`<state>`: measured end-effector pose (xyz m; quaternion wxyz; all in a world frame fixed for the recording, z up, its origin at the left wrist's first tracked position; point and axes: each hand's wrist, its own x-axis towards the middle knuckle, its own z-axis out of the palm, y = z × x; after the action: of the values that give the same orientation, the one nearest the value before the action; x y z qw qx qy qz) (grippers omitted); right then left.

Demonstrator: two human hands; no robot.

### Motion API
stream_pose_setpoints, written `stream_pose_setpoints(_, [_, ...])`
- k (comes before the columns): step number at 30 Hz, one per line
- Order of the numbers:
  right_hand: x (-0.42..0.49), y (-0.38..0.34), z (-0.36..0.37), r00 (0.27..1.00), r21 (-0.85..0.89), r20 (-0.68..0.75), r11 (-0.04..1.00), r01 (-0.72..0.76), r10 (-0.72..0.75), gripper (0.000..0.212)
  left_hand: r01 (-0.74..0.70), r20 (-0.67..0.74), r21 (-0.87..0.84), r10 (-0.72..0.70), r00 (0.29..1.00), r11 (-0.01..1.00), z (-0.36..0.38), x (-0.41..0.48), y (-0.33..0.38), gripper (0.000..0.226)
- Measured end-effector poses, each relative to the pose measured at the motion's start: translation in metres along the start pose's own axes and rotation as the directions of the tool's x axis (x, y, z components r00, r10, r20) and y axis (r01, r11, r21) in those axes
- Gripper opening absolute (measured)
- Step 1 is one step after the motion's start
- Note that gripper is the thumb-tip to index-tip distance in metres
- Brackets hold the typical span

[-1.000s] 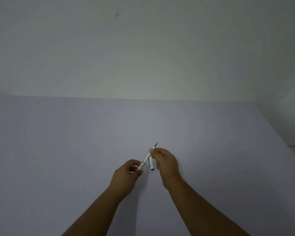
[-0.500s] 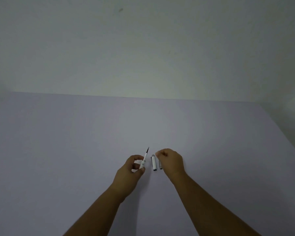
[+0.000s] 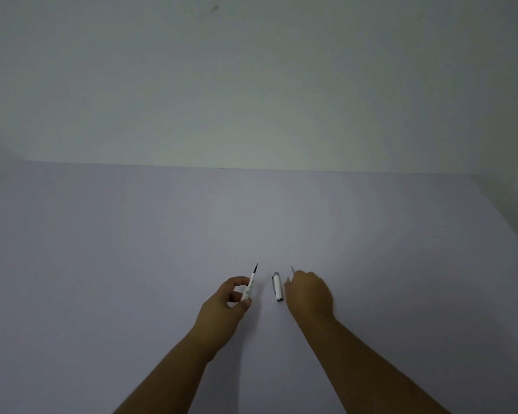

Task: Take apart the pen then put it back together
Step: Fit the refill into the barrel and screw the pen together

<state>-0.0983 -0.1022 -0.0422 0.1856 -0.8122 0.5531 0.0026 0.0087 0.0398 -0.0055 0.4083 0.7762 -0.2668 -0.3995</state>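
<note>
My left hand (image 3: 228, 303) grips the white pen body (image 3: 248, 289) between thumb and fingers. It stands tilted, with its thin dark refill tip (image 3: 255, 268) pointing up and away. The white pen cap (image 3: 277, 287), silver at its far end, lies on the table between my hands. My right hand (image 3: 310, 294) rests just right of the cap, knuckles up and fingers curled. A thin grey pen piece (image 3: 292, 270) sticks out above its fingertips; the rest of that piece is hidden by the hand.
The lilac table (image 3: 132, 264) stretches wide on all sides of my hands. Its far edge meets a plain pale wall (image 3: 251, 85), and its right edge runs off at the right side.
My right hand let go of the refill's tip and dropped to the table just right of the cap, closing over the small grey piece there. My left hand still holds the pen body.
</note>
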Motion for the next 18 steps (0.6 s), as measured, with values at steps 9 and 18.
stream_pose_setpoints(9, [-0.004,-0.008,-0.021,0.996,0.441,-0.023,0.895,-0.066,0.085,0.028,-0.024,0.021,0.056,0.022,1.0,0.998,-0.001,0.001,0.002,0.025])
stream_pose_setpoints(18, [-0.019,-0.019,-0.075,0.998,0.869,0.057,0.493,-0.051,0.002,0.008,-0.081,0.027,0.173,0.078,0.997,0.982,0.006,-0.008,0.026,0.024])
